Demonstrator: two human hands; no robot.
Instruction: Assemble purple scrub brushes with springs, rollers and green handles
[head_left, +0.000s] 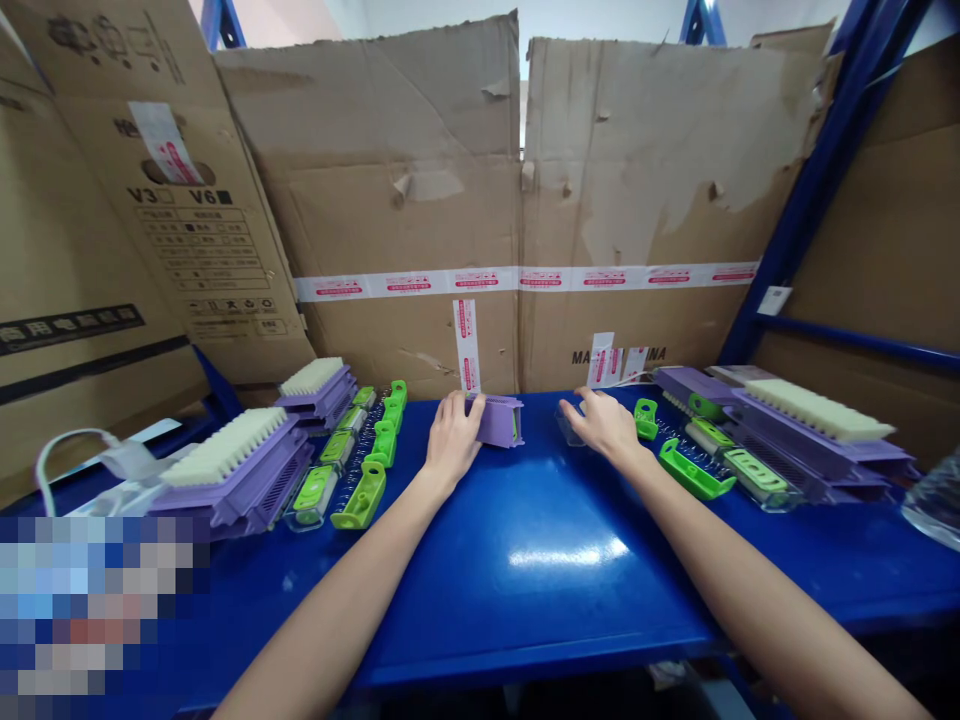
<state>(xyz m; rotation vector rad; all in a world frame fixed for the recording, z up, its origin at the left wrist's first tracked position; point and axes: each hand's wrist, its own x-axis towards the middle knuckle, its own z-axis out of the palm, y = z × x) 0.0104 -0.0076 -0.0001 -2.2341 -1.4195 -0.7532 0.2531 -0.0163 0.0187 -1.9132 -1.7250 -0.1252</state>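
My left hand [454,435] is closed around the left end of a purple slatted plastic housing [501,420], near the back of the blue table. A trace of green shows at the housing's right end. Farther right, my right hand [606,425] has its thumb and fingers bent around a small clear plastic container [571,428]; the palm hides part of it. Just beyond that hand stands an upright green plastic piece [645,418]. A longer green bracket [694,472] lies near my right forearm.
On the left are purple housings topped with cream ridged blocks [225,447], green-and-clear cases [313,492] and green brackets [361,497]. Similar purple housings [810,425] and cases [757,475] lie right. Cardboard [390,220] walls the back; a blue post [795,190] rises right. A white cable [56,440] curls left.
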